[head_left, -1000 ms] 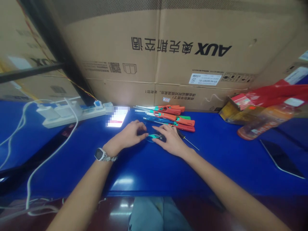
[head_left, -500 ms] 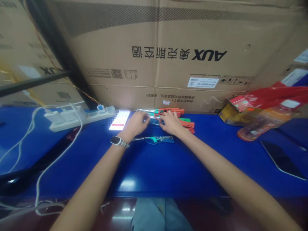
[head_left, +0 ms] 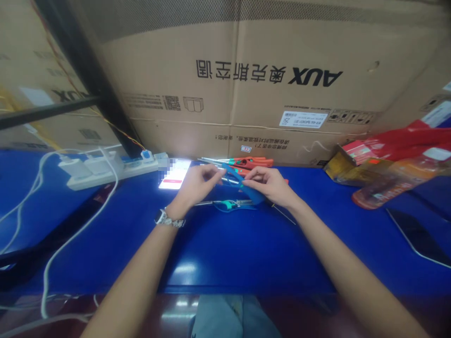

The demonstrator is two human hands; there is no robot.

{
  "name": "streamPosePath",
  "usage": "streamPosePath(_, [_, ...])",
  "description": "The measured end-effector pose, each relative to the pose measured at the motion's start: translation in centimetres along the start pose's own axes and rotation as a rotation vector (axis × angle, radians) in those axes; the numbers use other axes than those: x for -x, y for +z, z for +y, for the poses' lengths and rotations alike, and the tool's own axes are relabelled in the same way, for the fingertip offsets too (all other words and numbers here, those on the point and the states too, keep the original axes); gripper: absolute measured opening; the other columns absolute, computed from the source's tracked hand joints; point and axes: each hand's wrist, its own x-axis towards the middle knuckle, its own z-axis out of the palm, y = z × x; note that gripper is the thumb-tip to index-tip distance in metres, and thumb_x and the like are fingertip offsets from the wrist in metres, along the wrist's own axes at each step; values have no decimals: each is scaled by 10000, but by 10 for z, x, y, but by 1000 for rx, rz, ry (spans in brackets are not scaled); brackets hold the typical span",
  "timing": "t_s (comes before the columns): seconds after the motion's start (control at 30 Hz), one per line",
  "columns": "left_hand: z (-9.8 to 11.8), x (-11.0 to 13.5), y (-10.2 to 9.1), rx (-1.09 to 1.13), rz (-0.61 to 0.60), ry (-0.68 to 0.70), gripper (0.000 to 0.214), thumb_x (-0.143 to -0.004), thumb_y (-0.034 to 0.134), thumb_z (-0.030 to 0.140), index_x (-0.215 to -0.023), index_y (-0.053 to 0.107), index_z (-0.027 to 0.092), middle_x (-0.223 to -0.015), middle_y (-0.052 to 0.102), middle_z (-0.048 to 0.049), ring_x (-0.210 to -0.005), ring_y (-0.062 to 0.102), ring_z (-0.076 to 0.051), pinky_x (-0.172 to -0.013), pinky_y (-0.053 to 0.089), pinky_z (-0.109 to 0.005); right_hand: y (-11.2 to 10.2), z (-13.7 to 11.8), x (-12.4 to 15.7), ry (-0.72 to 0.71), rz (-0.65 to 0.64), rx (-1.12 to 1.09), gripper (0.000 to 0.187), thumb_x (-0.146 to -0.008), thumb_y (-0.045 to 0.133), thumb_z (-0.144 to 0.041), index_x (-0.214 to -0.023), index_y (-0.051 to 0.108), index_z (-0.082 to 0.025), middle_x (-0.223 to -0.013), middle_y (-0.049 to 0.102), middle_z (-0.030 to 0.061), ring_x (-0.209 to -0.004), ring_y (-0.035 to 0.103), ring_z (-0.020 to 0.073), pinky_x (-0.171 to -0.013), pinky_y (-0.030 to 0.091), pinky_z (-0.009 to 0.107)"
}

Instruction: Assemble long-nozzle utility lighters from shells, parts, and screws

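Observation:
A blue lighter casing half (head_left: 252, 191) slants between my hands above the table. My left hand (head_left: 197, 182) is closed at its narrow upper end, fingertips pinched. My right hand (head_left: 270, 184) grips it nearer the middle with thumb and fingers. Below them lies an opened lighter (head_left: 229, 204), with a green trigger, metal rod and inner parts showing in a blue shell. Behind my hands several long-nosed lighters (head_left: 253, 162) with orange-red handles are piled, partly hidden. A thin metal shaft (head_left: 284, 214), like a screwdriver's, sticks out below my right hand; whether it is held I cannot tell.
A lit phone (head_left: 172, 176) lies left of my left hand, near a white power strip (head_left: 105, 171) with cables. At right are a drink bottle (head_left: 398, 185), a yellow box (head_left: 340, 169) and a dark-screened device (head_left: 417, 234). A large cardboard box (head_left: 246, 42) stands behind.
My hands have come back slightly from the lighter pile and moved apart, with the blue casing half now between them. The thin shaft has come into view below my right hand.

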Motion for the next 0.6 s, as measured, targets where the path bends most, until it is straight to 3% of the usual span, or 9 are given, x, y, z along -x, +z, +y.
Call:
streamPosePath(0.1, [0, 1, 0, 11, -52, -65, 467, -899, 558, 552, -652, 645, 165, -646, 689, -36, -629, 627, -153, -654, 483, -278, 3, 9, 7, 85, -27, -94, 299, -739, 795, -406, -875, 644, -187, -789, 733, 28, -737, 718, 181, -685, 579, 324])
streamPosePath(0.23, [-2, 1, -1, 35, -4, -123, 412, -857, 618, 569, -832, 660, 160, -628, 668, -17, -589, 611, -145, -602, 464, -264, 6, 13, 10, 121, -112, -153, 335, -749, 791, -398, -997, 683, -200, -822, 744, 15, -708, 722, 160, -670, 584, 293])
streamPosePath(0.3, [-2, 1, -4, 62, -68, -108, 406, -858, 619, 561, -854, 673, 159, -637, 664, -14, -596, 608, -142, -591, 456, -257, 6, 12, 12, 123, -144, -162, 319, -783, 762, -404, -1023, 695, -205, -825, 743, 9, -680, 719, 150, -650, 579, 281])
streamPosePath(0.4, [-2, 3, -8, 80, -176, -109, 433, -842, 632, 560, -694, 656, 154, -612, 640, -17, -573, 577, -127, -558, 429, -247, 6, 9, 14, 105, -148, -141, 298, -814, 738, -398, -1033, 709, -198, -800, 736, 1, -647, 707, 137, -630, 565, 261])
streamPosePath(0.6, [-7, 12, -15, 151, -335, -288, 441, -781, 684, 584, -668, 655, 158, -581, 646, -22, -531, 574, -119, -521, 432, -234, 12, 9, 16, 132, -226, -139, 335, -807, 741, -423, -1019, 711, -165, -726, 710, -2, -598, 691, 135, -608, 559, 259])
